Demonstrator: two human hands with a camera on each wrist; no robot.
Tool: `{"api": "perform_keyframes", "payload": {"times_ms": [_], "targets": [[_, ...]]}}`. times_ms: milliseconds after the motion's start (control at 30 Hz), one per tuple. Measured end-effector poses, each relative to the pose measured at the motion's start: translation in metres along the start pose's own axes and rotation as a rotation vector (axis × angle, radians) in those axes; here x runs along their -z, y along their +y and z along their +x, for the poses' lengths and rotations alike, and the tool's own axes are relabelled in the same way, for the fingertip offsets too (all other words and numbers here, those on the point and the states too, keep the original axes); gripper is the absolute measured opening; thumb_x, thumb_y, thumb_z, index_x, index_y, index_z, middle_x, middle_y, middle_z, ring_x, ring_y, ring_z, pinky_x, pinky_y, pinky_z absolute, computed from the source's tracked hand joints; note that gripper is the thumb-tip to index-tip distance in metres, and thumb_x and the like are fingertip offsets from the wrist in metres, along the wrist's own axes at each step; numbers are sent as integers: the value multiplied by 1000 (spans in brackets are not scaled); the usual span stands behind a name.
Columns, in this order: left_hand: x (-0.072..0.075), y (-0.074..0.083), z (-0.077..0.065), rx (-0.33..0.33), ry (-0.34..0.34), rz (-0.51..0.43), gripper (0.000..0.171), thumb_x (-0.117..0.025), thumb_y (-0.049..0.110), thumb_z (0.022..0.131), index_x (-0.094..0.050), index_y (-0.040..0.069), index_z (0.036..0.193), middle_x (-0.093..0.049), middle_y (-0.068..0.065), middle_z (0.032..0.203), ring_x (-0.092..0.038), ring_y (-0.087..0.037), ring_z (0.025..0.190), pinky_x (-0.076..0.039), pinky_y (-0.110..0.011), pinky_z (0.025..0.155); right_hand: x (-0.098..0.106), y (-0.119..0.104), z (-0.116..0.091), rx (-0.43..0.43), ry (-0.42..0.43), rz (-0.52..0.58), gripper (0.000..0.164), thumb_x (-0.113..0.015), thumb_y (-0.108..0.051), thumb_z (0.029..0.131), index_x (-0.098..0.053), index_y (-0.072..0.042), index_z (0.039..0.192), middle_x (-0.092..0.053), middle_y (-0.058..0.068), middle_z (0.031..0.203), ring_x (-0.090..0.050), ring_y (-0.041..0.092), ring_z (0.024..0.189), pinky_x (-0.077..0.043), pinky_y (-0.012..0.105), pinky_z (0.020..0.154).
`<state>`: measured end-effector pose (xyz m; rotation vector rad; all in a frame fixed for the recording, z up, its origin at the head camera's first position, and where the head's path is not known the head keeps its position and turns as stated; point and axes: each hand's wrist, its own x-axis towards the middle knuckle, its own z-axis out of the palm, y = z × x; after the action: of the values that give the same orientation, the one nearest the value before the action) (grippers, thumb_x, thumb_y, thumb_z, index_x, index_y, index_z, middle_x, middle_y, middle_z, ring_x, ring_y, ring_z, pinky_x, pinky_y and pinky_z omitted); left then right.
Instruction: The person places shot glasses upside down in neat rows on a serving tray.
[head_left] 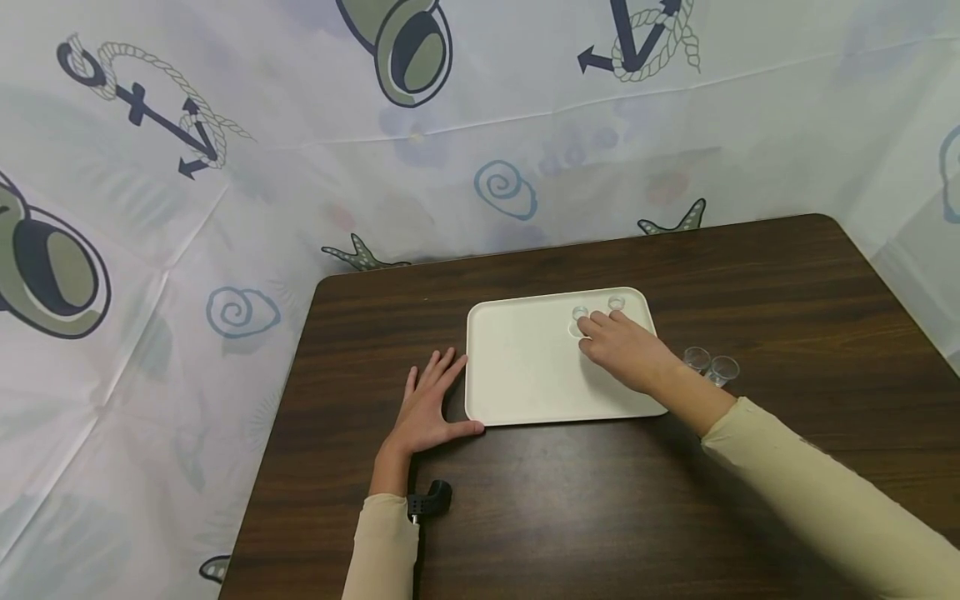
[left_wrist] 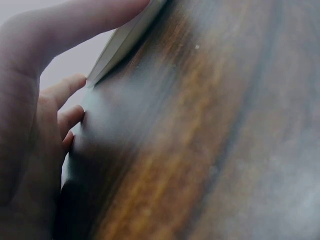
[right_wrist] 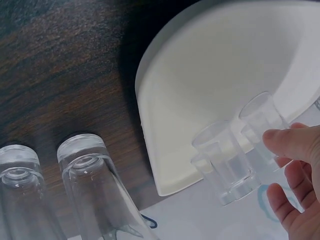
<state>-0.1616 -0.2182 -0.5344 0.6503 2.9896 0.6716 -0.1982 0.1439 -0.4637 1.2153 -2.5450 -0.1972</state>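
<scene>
My left hand (head_left: pixel 427 414) lies at the left edge of a cream tray (head_left: pixel 517 367), fingers spread, thumb touching its near left corner. In the left wrist view the thumb and fingertips meet the tray's rim (left_wrist: pixel 117 52). Over the tray's right half is my right hand (head_left: pixel 626 350). Its thumb and fingers pinch a small clear glass (right_wrist: pixel 262 115), seen in the right wrist view, partly covered by the fingers. Beside it on the tray stands another small clear glass (right_wrist: pixel 225 160), also visible as a glass (head_left: pixel 617 302) near the far right corner.
Two more clear glasses (head_left: pixel 722 369) stand on the dark wooden table (head_left: pixel 555 508), right of the tray beneath my right forearm. A black wrist mount (head_left: pixel 431 498) sits on the left wrist. Behind the table's far edge hangs a printed white cloth (head_left: pixel 420 192).
</scene>
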Motion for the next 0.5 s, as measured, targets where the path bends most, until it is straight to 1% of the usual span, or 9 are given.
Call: {"api": "perform_keyframes", "payload": {"times_ms": [133, 267, 500], "targets": [[0, 0, 0, 3, 1, -3, 110, -62, 81, 65, -23, 28, 153, -18, -4, 160, -9, -26, 147, 1, -60, 112, 1, -1, 0, -3, 0, 8, 13, -73, 5, 76, -69, -5, 83, -53, 10, 95, -50, 28, 85, -44, 41, 74], [-1, -1, 0, 1, 0, 2, 110, -64, 79, 65, -24, 27, 153, -19, -6, 159, -10, -28, 147, -1, -62, 111, 2, -1, -1, 0, 6, 19, 14, -74, 5, 76, -68, -6, 83, -53, 10, 96, -50, 27, 85, -43, 40, 72], [1, 1, 0, 6, -7, -11, 110, -67, 77, 65, -24, 27, 153, -19, -6, 159, -11, -29, 147, -2, -62, 111, 2, 1, -3, 1, 5, 40, 18, -75, 2, 76, -67, -7, 89, -55, 10, 100, -50, 26, 86, -41, 37, 69]]}}
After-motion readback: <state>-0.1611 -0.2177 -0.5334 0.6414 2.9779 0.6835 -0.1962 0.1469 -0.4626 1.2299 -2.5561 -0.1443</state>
